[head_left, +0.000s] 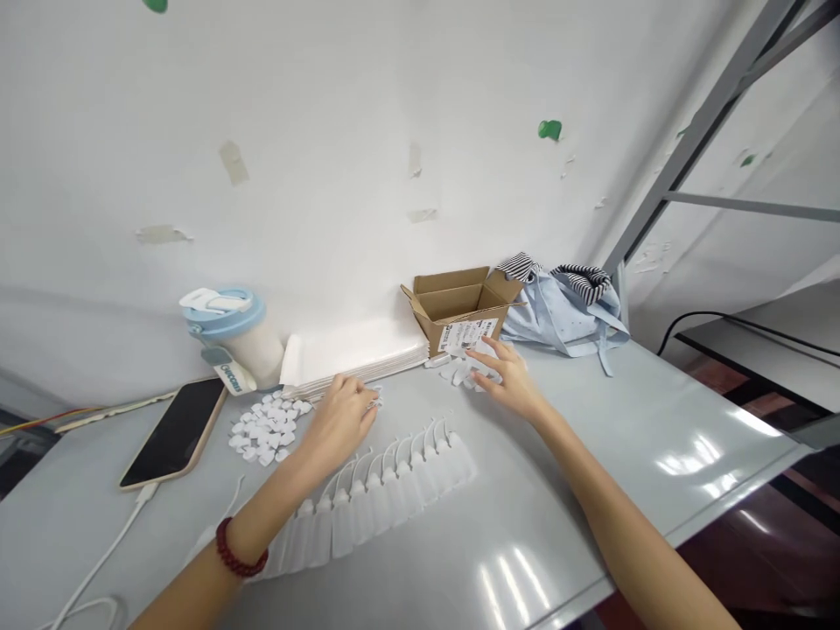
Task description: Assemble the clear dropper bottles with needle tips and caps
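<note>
My left hand (341, 420), a dark red beaded bracelet (240, 549) on its wrist, is closed with curled fingers. Small whitish looped pieces (376, 396) show at its fingertips; their kind is unclear. Below it, a row of translucent white tubes or sleeves with thin curved tails (400, 490) runs diagonally across the table, partly hidden by my left forearm. My right hand (508, 376) has its fingers spread over a small pile of white plastic pieces (459, 374), in front of an open cardboard box (433, 325). A heap of small white caps (266, 429) lies left of my left hand.
A stack of white envelopes or trays (354, 350) sits against the wall. At left are a blue-lidded cup (253, 346) and a phone (176, 433) on a white cable (105, 560). A light blue cloth bag (557, 311) rests behind the box, beside a metal frame (696, 131).
</note>
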The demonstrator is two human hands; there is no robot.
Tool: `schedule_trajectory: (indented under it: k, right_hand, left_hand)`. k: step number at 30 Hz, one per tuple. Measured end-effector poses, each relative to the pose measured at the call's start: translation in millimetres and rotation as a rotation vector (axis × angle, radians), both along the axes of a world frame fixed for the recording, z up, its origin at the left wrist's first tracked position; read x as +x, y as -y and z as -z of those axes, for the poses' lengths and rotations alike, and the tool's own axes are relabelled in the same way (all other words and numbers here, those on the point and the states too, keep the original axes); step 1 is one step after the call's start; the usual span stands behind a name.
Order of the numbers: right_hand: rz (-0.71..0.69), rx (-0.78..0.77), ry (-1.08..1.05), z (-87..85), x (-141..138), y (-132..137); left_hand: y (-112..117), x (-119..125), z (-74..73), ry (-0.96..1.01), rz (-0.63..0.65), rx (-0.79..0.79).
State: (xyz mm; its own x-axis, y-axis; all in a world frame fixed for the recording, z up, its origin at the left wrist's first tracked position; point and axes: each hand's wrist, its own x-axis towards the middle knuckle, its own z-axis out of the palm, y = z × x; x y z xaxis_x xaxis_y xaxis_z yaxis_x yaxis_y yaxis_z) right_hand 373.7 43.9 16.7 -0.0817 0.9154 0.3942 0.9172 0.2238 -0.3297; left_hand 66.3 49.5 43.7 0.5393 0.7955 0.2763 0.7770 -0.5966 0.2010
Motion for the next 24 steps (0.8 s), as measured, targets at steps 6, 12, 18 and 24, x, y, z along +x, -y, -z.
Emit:
schedule_trajectory:
  k: [6, 12, 18, 24]
  right_hand:
    - [0.046, -0.021, 0.042, 3.3, -0.8, -2.1]
    - [0.077, 0.010, 0.043, 11.3, 1.9, -7.8]
    - [0.111, 0.017, 0.040, 20.1, 2.4, -10.7]
    - [0.112, -0.003, 0.008, 20.5, 2.4, -12.0]
  left_hand:
    - [-6.3, 10.2, -1.5, -0.019, 0.032, -0.007]
    - [9.0, -2.7, -15.3, 0.301, -0.090, -0.107]
    - [27.3, -17.2, -19.1, 0.691, -0.364, -0.297]
    - [44.5, -28.0, -13.6, 0.974, -0.452, -0.520]
